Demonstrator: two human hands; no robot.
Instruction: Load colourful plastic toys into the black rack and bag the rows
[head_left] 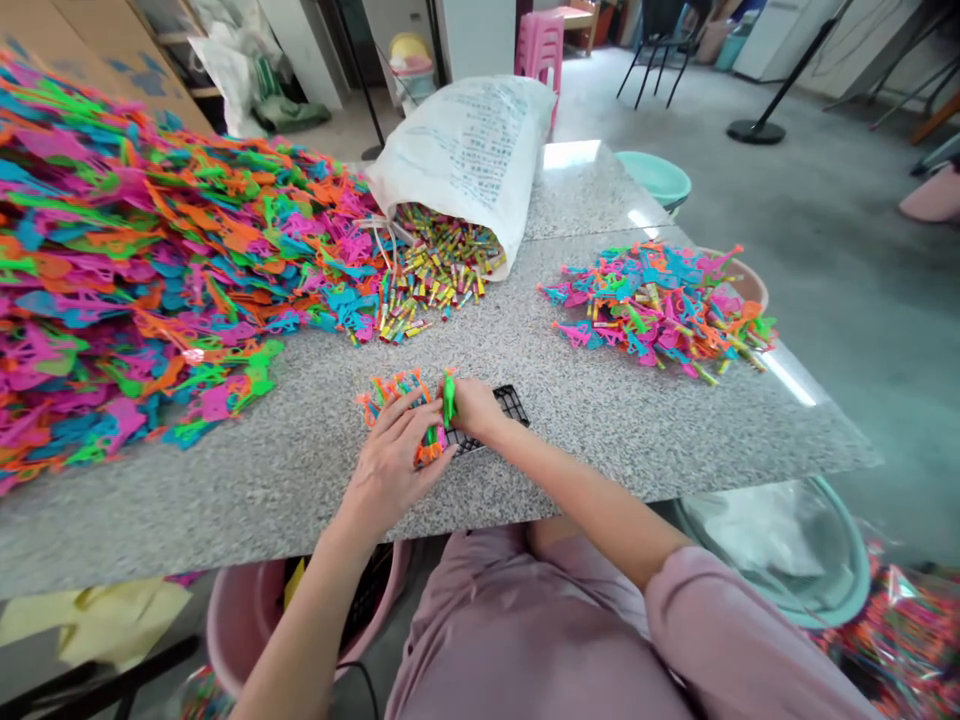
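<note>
A black plastic grid tray (512, 403) lies on the stone tabletop in front of me. Its left part holds several small bright plastic toys (397, 384) in orange, blue, green and pink, packed close together. My left hand (390, 455) rests over these toys with its fingers stretched out, touching them. At the tray's middle, my right hand (474, 408) is closed on a green plastic toy (449, 397) that stands upright. My right fingertips are partly hidden behind it.
A large heap of colourful plastic pieces (150, 270) covers the table's left side. Behind the tray, a white sack (472, 140) spills small yellow-and-red tubes (442, 265). Another toy pile (652, 305) lies at the right. A pink tub (247, 610) and a teal basin (847, 560) stand below the front edge.
</note>
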